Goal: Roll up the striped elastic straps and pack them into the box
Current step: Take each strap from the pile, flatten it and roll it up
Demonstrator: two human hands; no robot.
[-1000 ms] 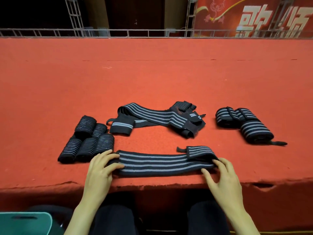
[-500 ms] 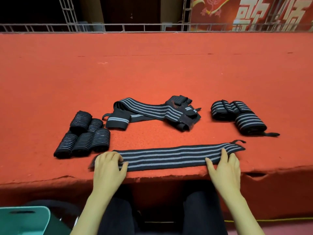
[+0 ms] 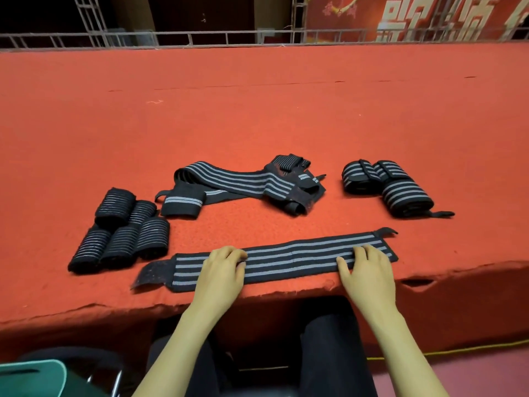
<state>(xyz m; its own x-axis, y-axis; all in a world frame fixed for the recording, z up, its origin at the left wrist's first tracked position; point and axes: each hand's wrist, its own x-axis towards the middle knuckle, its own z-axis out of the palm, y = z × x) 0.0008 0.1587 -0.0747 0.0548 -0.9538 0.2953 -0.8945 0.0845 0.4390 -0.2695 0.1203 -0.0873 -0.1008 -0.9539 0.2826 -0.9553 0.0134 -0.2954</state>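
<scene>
Stock as I read it from my remote seat, head view only.

Item 1: flat strap [image 3: 289,260], black with grey stripes, fully unrolled along the near edge of the red table [image 3: 257,110]. A dark fastening tab sits at its left end and a small loop at its right. Not yet rolled.

Item 2: left hand [image 3: 221,272], on the flat strap toward its left end. The fingers are bent with the tips down on the cloth. I cannot tell whether they pinch it or only press.

Item 3: right hand [image 3: 365,270], on the same strap near its right end. The fingers lie fairly straight on top with the thumb spread aside, so it is pressing, not gripping.

Item 4: five small rolls [image 3: 120,230], packed together at the left and just beyond the tab. Rolled, still on the table.

Item 5: loose heap [image 3: 243,184], mid-table. It holds more than one strap, tangled, and I cannot count them.

Item 6: two wide rolls [image 3: 386,187], touching, at the right. They look rolled and also remain unpacked.

Item 7: teal container [image 3: 31,376], low at my left, below table level. It may be the box, but I cannot say.

By my judgement the rolling is partly done, with this strap and the heap outstanding. None of the packing is visibly done.
</scene>
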